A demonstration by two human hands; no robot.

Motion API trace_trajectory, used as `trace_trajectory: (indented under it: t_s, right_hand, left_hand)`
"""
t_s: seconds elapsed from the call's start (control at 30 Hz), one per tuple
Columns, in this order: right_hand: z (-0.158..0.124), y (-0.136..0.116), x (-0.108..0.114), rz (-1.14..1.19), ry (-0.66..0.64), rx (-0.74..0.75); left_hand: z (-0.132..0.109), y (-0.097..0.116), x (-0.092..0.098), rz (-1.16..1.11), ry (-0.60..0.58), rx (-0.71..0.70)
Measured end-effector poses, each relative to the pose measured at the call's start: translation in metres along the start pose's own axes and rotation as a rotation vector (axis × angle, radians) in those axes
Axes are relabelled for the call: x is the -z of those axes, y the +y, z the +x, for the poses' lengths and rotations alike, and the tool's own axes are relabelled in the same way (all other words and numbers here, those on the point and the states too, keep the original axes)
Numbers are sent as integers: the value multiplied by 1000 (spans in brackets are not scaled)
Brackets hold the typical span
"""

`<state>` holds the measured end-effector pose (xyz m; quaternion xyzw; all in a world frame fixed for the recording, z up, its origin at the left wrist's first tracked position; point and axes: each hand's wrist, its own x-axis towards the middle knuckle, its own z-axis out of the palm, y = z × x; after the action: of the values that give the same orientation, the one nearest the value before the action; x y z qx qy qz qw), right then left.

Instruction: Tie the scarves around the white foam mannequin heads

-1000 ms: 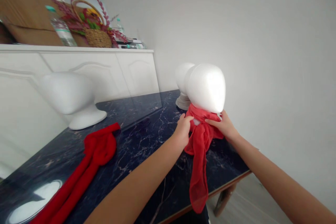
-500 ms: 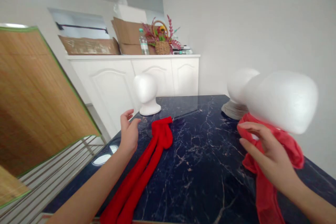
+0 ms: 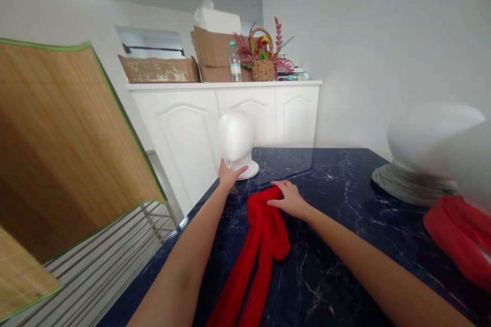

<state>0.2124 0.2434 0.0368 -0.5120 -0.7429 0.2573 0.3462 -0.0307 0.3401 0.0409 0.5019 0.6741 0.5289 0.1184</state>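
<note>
My left hand (image 3: 229,176) reaches to the base of a white foam head (image 3: 237,137) at the far left of the dark marbled table, fingers spread; whether it touches the base is unclear. A bright red scarf (image 3: 264,235) lies folded on the table, its two long tails running toward me. Over the scarf's upper right corner is my right hand (image 3: 288,200), thumb and fingers apart, at or just above the cloth.
At the right edge are two more blurred foam heads, one on a grey cloth (image 3: 399,184) and one by a red cloth (image 3: 460,235). A bamboo mat (image 3: 69,148) hangs over a metal rack at left. Behind stands a white cabinet (image 3: 187,148) with boxes, a bottle and a flower basket.
The view has turned left. My right hand has left the red cloth at the right and come to the folded scarf. My left hand has moved forward to the far foam head's base.
</note>
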Motion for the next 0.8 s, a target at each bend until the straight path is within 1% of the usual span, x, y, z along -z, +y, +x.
trace_trajectory:
  t_s: [0.13, 0.23, 0.3, 0.4, 0.47, 0.57, 0.67, 0.73, 0.8]
  right_hand:
    - [20, 13, -1, 97, -15, 72]
    - [32, 13, 2, 238, -9, 76]
    - [39, 5, 7, 350, -4, 63]
    - [43, -19, 20, 516, 7, 57]
    - [41, -40, 34, 679, -5, 74]
    - [28, -72, 62, 878, -96, 106]
    - [2, -102, 97, 895, -175, 106]
    - [-22, -122, 124, 890, -192, 119]
    - [-51, -145, 152, 875, -183, 150]
  left_hand:
    - [21, -12, -18, 9, 6, -38]
    - [32, -20, -27, 17, -2, -38]
    - [37, -24, -30, 32, -13, -23]
    - [41, -26, -32, 52, -29, -15]
    - [40, -23, -29, 48, -39, -23]
    - [35, -14, -19, 30, -36, -33]
    - [24, 2, -3, 3, -15, -47]
    - [13, 18, 10, -32, -24, -77]
    - [-4, 36, 22, -76, -55, -123]
